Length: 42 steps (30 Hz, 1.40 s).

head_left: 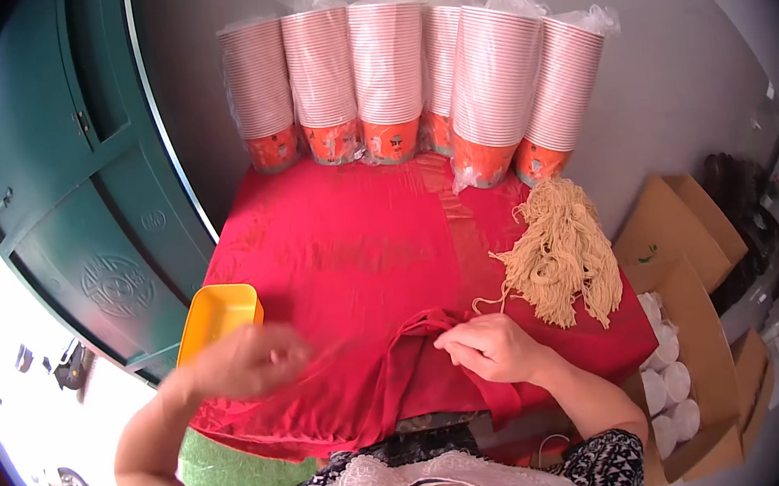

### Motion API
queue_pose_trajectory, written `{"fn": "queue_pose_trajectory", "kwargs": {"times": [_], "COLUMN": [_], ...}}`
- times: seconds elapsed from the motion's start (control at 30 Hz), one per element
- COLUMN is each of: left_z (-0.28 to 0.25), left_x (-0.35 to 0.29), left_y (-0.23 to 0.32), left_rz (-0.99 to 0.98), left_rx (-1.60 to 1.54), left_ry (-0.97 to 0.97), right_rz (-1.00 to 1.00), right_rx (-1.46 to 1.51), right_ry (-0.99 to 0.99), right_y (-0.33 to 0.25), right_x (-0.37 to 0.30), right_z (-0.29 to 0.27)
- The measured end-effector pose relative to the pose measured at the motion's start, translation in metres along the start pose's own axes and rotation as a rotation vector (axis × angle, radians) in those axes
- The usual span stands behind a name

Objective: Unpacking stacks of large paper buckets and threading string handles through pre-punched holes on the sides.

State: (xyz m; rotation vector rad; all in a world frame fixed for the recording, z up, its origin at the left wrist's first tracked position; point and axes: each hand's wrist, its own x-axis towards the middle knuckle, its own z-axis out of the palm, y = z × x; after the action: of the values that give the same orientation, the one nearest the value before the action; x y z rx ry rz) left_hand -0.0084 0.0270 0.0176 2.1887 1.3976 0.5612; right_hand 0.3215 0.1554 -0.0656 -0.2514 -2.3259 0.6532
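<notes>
Here the right hand [494, 348] pinches a bunched fold of the red cloth [352, 247] at the table's near edge; the left hand [248, 360] (motion-blurred, grip unclear) hovers beside a yellow tray [217, 316]. Beige string bundle [562, 258] lies right, stacked cups [392, 81] behind.

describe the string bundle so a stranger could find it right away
On the red-covered table, look right, below the stacked cups. The bundle of tan string lies beyond the right hand, the only pale, tangled thing on the cloth.
</notes>
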Motion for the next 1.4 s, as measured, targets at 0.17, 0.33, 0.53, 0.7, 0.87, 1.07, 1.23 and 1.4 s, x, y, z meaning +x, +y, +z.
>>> {"fn": "queue_pose_trajectory", "kwargs": {"times": [0.17,0.33,0.53,0.7,0.87,1.07,1.23,1.4], "left_z": [-0.051,-0.105,-0.173,-0.192,-0.211,-0.193,-0.205,-0.213], "left_x": [0.139,0.274,0.401,0.47,0.505,0.527,0.487,0.501], "left_y": [-0.033,-0.02,-0.06,-0.082,-0.105,-0.084,-0.124,-0.096], "left_rz": [0.213,0.022,0.068,-0.048,-0.054,-0.24,-0.207,-0.028], "left_rx": [0.641,0.756,0.827,0.61,0.641,0.598,0.726,0.628], "left_ry": [0.267,0.378,0.662,0.754,0.783,0.582,0.802,0.903], "right_rz": [-0.186,-0.213,-0.108,-0.053,-0.06,-0.032,-0.081,-0.013], "right_rx": [-0.24,-0.21,-0.099,-0.069,-0.034,-0.016,0.037,0.018], "right_ry": [0.113,0.243,0.302,0.278,0.239,0.263,0.194,0.147], "right_y": [0.047,0.071,0.074,0.071,0.073,0.08,0.074,0.075], "right_x": [0.012,0.0,-0.008,-0.012,-0.016,-0.021,-0.016,-0.022], "right_z": [0.008,0.016,0.016,0.012,0.021,0.016,0.034,0.027]}}
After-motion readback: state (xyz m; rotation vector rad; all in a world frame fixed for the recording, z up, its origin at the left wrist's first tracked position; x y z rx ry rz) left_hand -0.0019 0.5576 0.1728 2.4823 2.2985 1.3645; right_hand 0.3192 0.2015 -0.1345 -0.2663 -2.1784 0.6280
